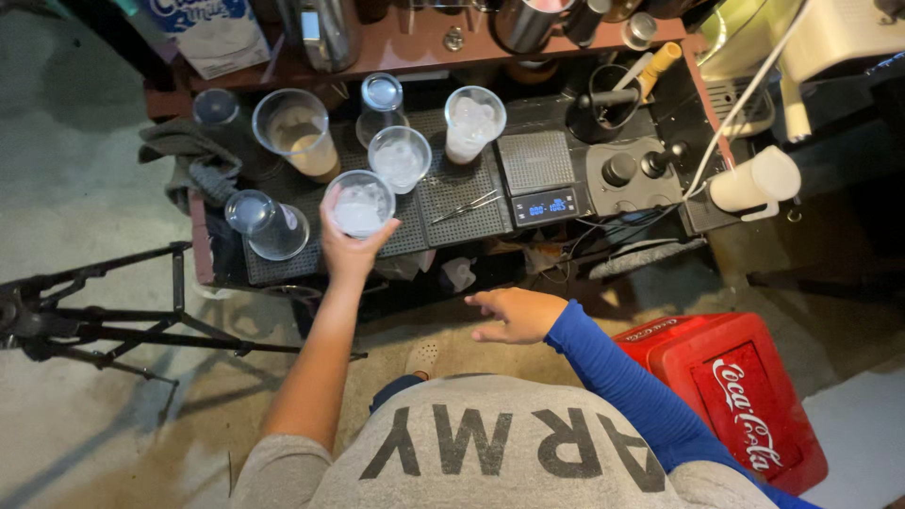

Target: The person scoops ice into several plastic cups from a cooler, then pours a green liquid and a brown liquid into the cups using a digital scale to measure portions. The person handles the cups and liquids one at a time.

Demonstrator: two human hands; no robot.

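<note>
the left hand (pixel 347 247) is wrapped around a clear plastic cup (pixel 359 205), thumb on one side and fingers curled round the other, pinching its wall just below the rim. the cup is filled with ice and held upright at the front edge of the black drip mat (pixel 452 193), just beside 1 more iced cup (pixel 400 158) behind it. the right hand (pixel 514 314), in a blue sleeve (pixel 613 372), hangs open below the counter with fingers loosely spread, touching nothing. a digital scale (pixel 539 179) sits to the right of the mat, and a red crate (pixel 740 396) stands on the floor.
</note>
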